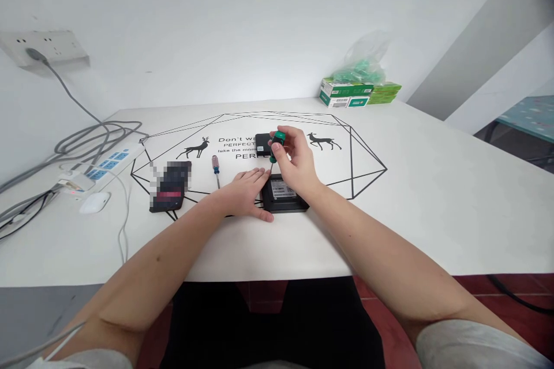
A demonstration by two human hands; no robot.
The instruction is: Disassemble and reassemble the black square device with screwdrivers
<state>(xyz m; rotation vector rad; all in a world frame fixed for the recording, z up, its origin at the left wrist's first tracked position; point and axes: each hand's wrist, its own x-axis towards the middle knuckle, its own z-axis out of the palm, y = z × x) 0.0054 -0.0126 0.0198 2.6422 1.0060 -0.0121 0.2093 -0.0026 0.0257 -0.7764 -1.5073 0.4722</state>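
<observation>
A black square device (283,191) with a white label lies on the white table. My right hand (294,158) holds a green-and-black screwdriver (278,141) upright, its tip down at the device's upper left corner. My left hand (246,191) rests at the device's left side, fingers extended and thumb spread along the near edge. Behind the screwdriver sits a smaller black box (262,143), partly hidden by my right hand. A second screwdriver (216,168) with a clear reddish and blue handle lies left of my left hand.
A dark phone-like object (172,186), partly pixelated, lies on the left. Beyond it are a power strip (108,166), a white earphone case (94,202) and loose grey cables. Green-and-white boxes (346,92) under a plastic bag (361,69) stand at the back right.
</observation>
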